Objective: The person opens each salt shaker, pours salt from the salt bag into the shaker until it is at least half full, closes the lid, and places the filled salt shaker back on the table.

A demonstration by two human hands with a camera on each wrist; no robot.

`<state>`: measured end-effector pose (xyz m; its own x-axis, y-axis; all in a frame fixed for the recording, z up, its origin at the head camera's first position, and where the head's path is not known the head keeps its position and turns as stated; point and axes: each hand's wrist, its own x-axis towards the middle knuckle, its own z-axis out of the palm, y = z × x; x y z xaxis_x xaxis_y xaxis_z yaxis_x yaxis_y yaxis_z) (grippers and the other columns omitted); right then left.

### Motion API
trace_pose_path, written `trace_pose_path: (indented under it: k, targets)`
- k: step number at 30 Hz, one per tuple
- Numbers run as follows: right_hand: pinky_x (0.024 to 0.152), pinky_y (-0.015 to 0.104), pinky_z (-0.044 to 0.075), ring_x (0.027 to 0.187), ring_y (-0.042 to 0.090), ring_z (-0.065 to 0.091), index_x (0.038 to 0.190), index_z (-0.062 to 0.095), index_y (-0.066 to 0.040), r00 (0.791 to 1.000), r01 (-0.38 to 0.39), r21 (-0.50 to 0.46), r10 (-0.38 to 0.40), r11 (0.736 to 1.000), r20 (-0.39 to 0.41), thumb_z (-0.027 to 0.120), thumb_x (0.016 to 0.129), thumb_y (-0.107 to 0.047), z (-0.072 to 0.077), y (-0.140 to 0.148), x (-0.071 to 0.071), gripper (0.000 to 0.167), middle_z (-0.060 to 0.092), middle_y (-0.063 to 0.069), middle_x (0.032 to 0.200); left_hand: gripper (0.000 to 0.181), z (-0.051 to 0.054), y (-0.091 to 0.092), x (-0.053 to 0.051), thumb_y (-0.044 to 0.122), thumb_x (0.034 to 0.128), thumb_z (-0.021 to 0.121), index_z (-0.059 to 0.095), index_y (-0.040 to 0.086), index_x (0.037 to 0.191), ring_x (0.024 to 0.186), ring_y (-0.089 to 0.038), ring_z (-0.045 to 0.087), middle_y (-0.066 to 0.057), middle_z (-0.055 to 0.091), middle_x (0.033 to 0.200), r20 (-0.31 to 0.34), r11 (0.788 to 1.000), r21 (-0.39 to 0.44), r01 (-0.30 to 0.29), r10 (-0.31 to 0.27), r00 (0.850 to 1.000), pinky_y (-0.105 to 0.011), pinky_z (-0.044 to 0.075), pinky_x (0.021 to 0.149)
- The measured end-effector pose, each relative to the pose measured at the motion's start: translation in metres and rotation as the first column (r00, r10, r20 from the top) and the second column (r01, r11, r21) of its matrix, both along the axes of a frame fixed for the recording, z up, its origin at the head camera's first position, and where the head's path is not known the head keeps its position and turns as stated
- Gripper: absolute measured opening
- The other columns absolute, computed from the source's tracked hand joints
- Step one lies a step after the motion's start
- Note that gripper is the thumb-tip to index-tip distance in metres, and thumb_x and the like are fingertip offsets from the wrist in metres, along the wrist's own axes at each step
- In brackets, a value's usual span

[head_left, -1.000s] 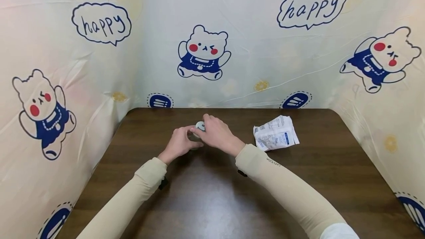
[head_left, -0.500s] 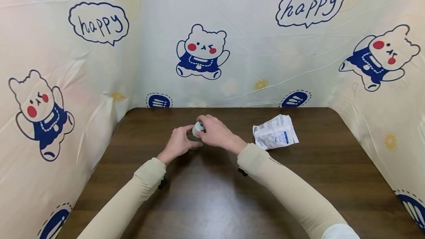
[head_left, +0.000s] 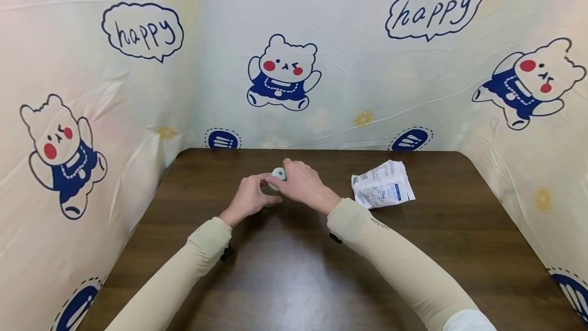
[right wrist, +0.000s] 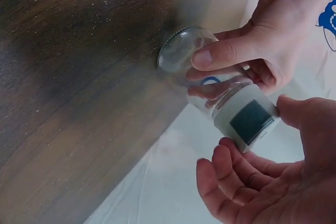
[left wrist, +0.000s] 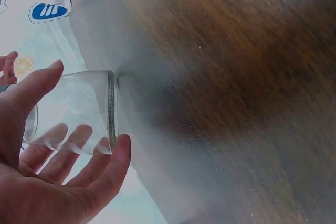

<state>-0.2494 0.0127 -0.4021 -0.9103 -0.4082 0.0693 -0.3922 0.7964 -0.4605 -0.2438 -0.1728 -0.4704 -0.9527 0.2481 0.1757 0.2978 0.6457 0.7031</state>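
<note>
A clear glass jar stands on the table near its far edge. On its mouth sits a pale lid with a dark green square on its side. My left hand grips the jar's body, thumb on one side and fingers curled round the other, plain in the left wrist view. From above, my right hand pinches the lid between thumb and fingers, as the right wrist view shows. Through the glass, parts of the left fingers are visible. In the head view both hands cover most of the jar.
To the right of the hands, a white printed packet lies on the dark wooden table. A pale cloth curtain with cartoon bears hangs along the table's back and both sides.
Half a second ago the right fingers and thumb were turned further round the lid; now they are turned back, much as one second ago. The left hand keeps its hold on the jar.
</note>
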Motion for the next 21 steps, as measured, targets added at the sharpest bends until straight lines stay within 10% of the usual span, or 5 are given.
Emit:
trace_pose_path:
  k: [15,21]
  targets:
    - [0.091,0.037,0.054,0.105,0.026,0.061,0.140,0.057,0.001,0.972,-0.233,-0.019,0.233,0.972,-0.015,0.069,0.103,-0.016,0.0037,0.0049,0.0001,0.043,0.062,0.016,0.126,0.061,0.0007,-0.0022,0.0005,0.019,0.0781,0.096,0.071,0.003,0.131,0.108,-0.029,0.069,-0.012,0.074,0.120,0.002,1.000,-0.001,0.007,-0.007,1.000,-0.049,0.056,0.095]
    - [0.076,0.034,0.056,0.089,0.023,0.064,0.135,0.055,0.001,0.995,-0.098,-0.057,0.099,0.994,0.018,0.073,0.100,-0.041,0.0034,0.0047,-0.0003,0.058,0.064,0.011,0.111,0.057,0.0009,-0.0011,0.0006,0.017,0.0795,0.095,0.072,0.005,0.130,0.107,-0.026,0.069,-0.009,0.075,0.120,0.016,1.000,0.004,0.005,-0.005,1.000,-0.049,0.056,0.094]
